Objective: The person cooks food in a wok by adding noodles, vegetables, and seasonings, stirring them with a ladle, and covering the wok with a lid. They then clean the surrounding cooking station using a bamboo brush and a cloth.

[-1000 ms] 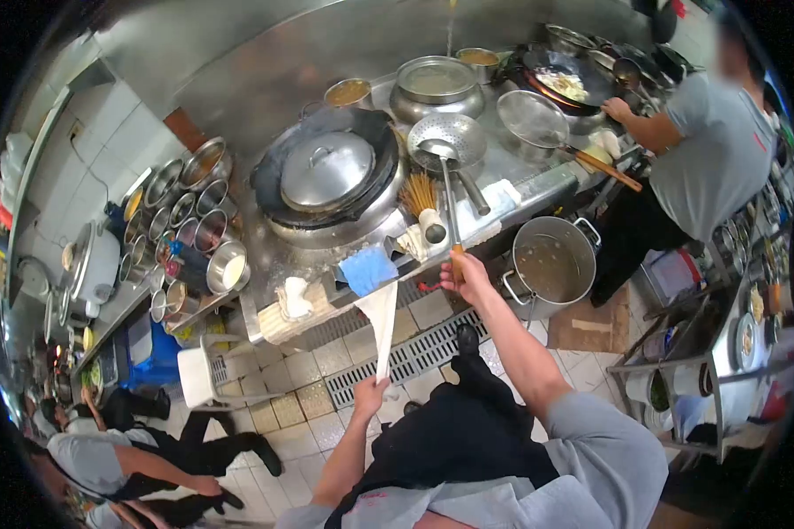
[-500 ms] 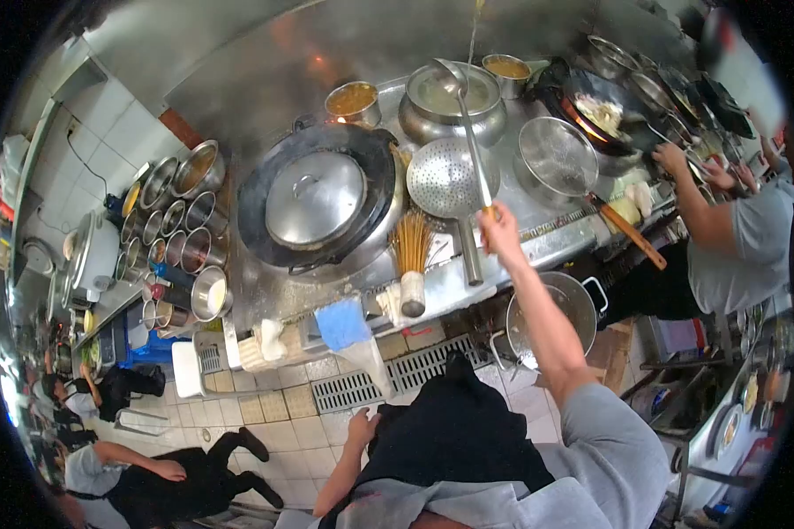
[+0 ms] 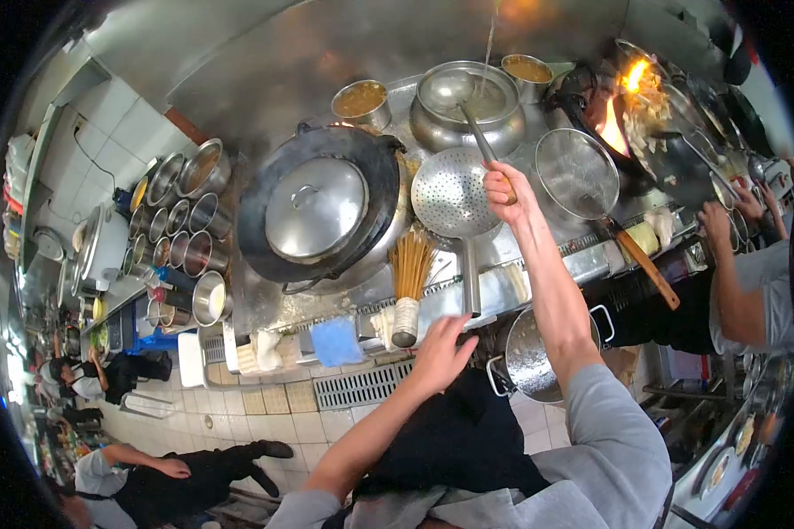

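Observation:
My right hand is closed around the handle end of a metal ladle. The ladle's bowl sits within the mouth of a round metal pot, where a thin stream of liquid falls from above. Below the ladle lies a perforated skimmer, its handle pointing towards me. My left hand hovers just short of that handle's end, fingers apart and holding nothing. To its left a bamboo wok brush lies with its bound end towards me.
A lidded wok stands left. Right are a wire strainer and another wok with high flames; a co-worker's arm is beside it. A two-handled pot stands below the counter. Metal containers crowd the left.
My right hand has drawn the ladle nearer and lowered its bowl into the pot's mouth. My left hand has risen towards the skimmer handle. Flames have flared at the right wok.

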The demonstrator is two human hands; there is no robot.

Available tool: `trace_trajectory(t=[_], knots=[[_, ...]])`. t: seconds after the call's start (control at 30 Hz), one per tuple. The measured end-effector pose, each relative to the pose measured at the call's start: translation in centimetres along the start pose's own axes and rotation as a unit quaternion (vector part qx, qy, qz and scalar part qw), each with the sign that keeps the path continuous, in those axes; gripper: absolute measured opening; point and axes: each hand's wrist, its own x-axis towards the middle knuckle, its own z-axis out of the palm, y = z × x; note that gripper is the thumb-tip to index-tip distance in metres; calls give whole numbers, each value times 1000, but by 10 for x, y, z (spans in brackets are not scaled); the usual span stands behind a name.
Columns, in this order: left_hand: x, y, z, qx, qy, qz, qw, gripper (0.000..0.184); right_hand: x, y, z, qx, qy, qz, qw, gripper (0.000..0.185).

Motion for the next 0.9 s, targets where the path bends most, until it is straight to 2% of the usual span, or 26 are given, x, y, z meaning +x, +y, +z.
trace_trajectory(t=[0.03, 0.13, 0.2, 0.3, 0.37, 0.43, 0.53, 0.57, 0.67, 0.77, 0.83, 0.87, 0.9], knots=[[19, -1, 10, 65, 33, 33, 997, 51, -4, 1, 4, -3, 2, 5, 1000, 9], [64, 6, 29, 105, -69, -113, 986, 63, -18, 3, 16, -13, -5, 29, 1000, 9], [79, 1, 44, 112, -90, -154, 978, 67, -26, 2, 18, -17, -24, 52, 998, 6], [94, -22, 65, 95, -82, -194, 973, 69, -48, 1, 24, -78, 19, 77, 994, 4], [97, -24, 69, 78, -78, -206, 972, 69, -66, -2, 30, -193, 62, 44, 978, 6], [96, -13, 61, 64, -87, -206, 973, 69, -82, -9, 39, -308, 114, 21, 944, 7], [90, 6, 54, 97, -102, -197, 970, 70, -76, -27, 30, -455, 112, -47, 882, 8], [89, 14, 47, 57, -131, -205, 968, 70, -68, -30, 31, -470, 121, -78, 871, 8], [84, 24, 47, 60, -169, -210, 961, 71, -38, -29, 27, -624, 183, -169, 741, 6], [85, 31, 43, 53, -178, -214, 959, 72, -14, -24, 23, -583, 224, -148, 767, 7], [84, 29, 44, 45, -174, -215, 960, 72, 1, -40, 8, -336, 174, -57, 924, 12], [83, 27, 44, 37, -169, -214, 961, 72, 10, -48, 2, -200, 141, -7, 970, 15], [82, 25, 44, 29, -164, -213, 963, 71, 10, -45, 4, -156, 107, -3, 982, 18]])
